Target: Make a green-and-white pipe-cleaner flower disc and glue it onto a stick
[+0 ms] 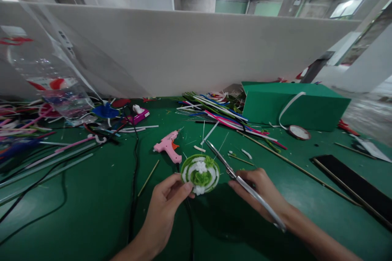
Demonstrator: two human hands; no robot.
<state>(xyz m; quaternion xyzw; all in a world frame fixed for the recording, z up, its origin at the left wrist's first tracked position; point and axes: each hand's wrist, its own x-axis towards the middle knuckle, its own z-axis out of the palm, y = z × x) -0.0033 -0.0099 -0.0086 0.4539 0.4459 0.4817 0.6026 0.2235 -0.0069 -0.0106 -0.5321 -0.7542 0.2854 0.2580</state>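
Observation:
My left hand (170,197) is closed on the lower left edge of a round green-and-white coiled chenille-stem piece (200,174). White and green fluffy tufts sit on the face of this disc. In my right hand (260,191) is a pair of metal scissors (232,172), its blades pointing up and left, just right of the disc. The fingers wrap the scissors near the pivot, and the long handle reaches back over the wrist. Beyond the disc lies a pink glue gun (168,145) with an orange trigger. Short white and green chenille offcuts (246,154) are scattered close to the blades.
A pile of coloured chenille stems (214,108) lies at the back, beside a green box (294,106). A large plastic bottle (49,73) stands at left among more stems and black cables (134,171). A long thin stick (300,167) and a black strip (355,183) lie at right.

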